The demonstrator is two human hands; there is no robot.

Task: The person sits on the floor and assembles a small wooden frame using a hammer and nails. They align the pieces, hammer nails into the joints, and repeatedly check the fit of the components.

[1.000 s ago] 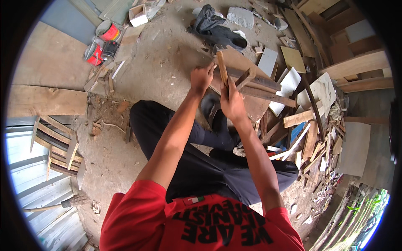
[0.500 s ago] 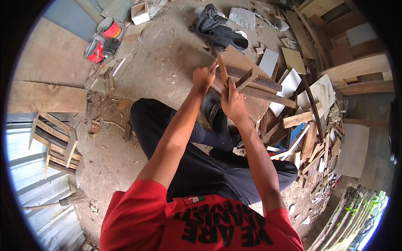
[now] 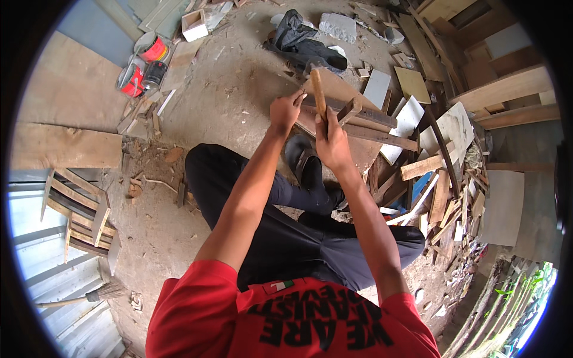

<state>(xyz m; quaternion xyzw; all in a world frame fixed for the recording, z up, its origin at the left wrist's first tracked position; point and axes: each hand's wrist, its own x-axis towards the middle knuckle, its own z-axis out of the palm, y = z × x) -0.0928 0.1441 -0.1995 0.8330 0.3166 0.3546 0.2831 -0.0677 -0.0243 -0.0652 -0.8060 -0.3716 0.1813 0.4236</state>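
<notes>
A wooden handle (image 3: 319, 90) is gripped in the closed right hand (image 3: 332, 144), by wooden strips (image 3: 377, 117) on a brown board (image 3: 341, 87). Near their left end, the left hand (image 3: 285, 111) is curled (its hold cannot be told); it could be struck by a stray swing

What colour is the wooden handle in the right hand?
The handle is light yellowish-brown; best seen in the head view.

Soft daylight glares at both lower sides, while straight edges bend rimward.
</notes>
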